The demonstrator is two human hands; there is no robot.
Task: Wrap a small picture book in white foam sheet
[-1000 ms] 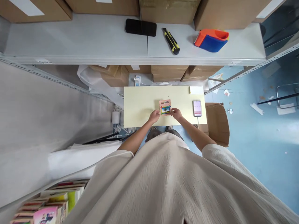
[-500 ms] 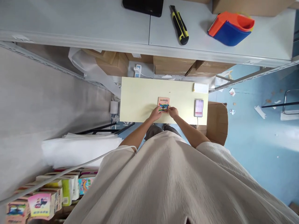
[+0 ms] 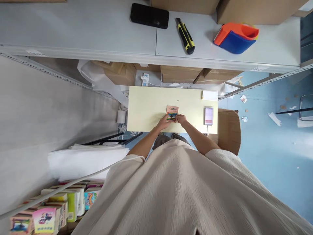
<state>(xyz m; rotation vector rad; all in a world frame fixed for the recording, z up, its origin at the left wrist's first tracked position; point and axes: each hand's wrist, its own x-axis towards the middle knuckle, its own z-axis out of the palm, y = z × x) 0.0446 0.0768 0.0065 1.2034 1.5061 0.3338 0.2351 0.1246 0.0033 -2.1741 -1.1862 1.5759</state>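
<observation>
A small pink book (image 3: 172, 108) with a colourful picture on its cover lies on the pale yellow table (image 3: 146, 107). My left hand (image 3: 163, 123) grips its lower left edge, the thumb over the cover. At the lower right edge, my right hand (image 3: 181, 119) is closed with its fingertips pinching the book's side. The fingers under the book are hidden. Right of my hands, a phone (image 3: 208, 116) with a lit screen lies on the table with a cable attached. A white box (image 3: 209, 95) lies at the table's far right corner.
Above the table's far side runs a grey shelf (image 3: 97, 36) bearing a black phone (image 3: 149, 15), a box cutter (image 3: 185, 36) and an orange and blue tape dispenser (image 3: 236, 38). Several books (image 3: 45, 219) are stacked at lower left. A cardboard box (image 3: 228, 130) stands right of the table.
The whole view has shifted slightly, so the shelf and table sit lower in the frame. My right hand has moved a little further onto the book's right edge; my left keeps its grip.
</observation>
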